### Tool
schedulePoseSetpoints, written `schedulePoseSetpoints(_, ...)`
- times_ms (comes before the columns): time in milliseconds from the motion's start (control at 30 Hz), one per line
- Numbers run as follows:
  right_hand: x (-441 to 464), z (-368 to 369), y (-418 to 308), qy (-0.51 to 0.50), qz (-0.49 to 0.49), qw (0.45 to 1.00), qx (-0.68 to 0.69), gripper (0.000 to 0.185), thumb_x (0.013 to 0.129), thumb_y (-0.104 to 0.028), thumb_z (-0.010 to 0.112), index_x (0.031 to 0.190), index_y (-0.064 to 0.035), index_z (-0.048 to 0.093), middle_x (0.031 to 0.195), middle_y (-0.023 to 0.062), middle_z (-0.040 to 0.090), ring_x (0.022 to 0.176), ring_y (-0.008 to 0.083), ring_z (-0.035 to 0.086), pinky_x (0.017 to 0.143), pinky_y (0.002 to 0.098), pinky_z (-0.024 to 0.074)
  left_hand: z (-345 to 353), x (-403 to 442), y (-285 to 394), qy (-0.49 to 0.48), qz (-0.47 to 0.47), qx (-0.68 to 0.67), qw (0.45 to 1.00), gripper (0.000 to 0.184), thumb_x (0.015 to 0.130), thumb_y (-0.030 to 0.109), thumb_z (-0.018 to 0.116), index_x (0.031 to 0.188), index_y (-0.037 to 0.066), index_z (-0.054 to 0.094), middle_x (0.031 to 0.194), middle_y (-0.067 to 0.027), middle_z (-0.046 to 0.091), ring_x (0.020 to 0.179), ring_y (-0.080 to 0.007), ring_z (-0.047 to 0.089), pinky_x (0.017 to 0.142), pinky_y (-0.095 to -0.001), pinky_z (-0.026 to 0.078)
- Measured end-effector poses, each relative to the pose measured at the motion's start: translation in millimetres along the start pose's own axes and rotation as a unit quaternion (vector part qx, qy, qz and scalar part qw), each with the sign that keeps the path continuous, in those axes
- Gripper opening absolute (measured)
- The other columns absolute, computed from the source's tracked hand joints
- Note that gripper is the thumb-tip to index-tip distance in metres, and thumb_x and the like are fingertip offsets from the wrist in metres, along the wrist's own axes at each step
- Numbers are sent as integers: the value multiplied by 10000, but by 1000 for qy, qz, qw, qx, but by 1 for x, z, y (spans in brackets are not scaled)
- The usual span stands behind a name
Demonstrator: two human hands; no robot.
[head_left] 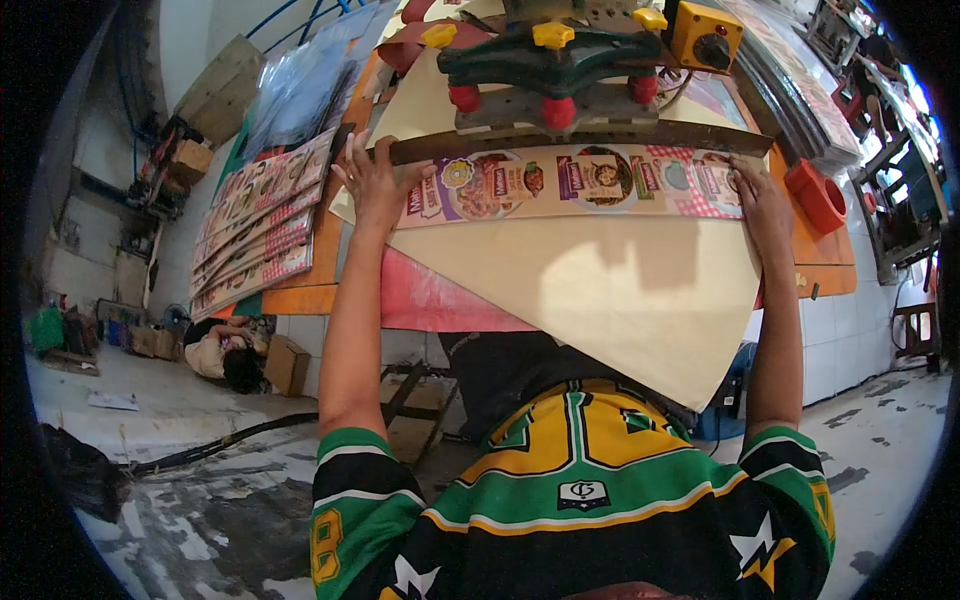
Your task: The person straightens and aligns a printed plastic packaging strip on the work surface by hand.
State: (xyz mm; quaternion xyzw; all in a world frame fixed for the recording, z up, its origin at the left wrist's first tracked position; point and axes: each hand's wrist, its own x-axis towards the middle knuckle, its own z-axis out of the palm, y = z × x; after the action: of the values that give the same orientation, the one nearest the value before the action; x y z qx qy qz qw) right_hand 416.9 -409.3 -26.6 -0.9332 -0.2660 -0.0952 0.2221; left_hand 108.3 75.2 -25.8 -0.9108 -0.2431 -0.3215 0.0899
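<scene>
A long printed strip (545, 185) with food pictures and a red checked pattern lies crosswise under the straight metal bar (600, 135) of a green machine. My left hand (375, 190) is at its left end, fingers spread, thumb on the print and fingertips near the bar. At the right end, my right hand (763, 205) has its fingers lying along the strip's edge. Below the strip spreads a large cream sheet (620, 290), its pointed corner hanging toward my lap. A red surface (440, 298) shows under that sheet at left.
Stacked printed sheets (255, 225) lie on the orange table (300, 300) at left, near clear plastic sheets (300, 100). A red holder (815, 195) sits at right, below a yellow control box (706, 38). Another person (220, 350) is low down at far left, beside a cardboard box (287, 365).
</scene>
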Motion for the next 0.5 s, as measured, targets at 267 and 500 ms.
schedulePoseSetpoints(267,0,-2,-1,2,-1,1000,22,353,998,-402,507,1251,-226,680,1206,146,660,1093,348,639,897,453,500,7,1,-7,6,10,3,1000,826,722,667,740,1305,141,484,1443,-175,347,1437,-401,232,1062,-732,185)
schedulePoseSetpoints(500,-4,3,6,63,-31,997,7,312,980,-367,569,1208,-211,714,904,142,633,876,328,644,746,425,487,-9,0,7,66,39,-44,996,763,794,489,772,1396,148,451,1443,-175,398,1384,-391,345,1116,-601,264)
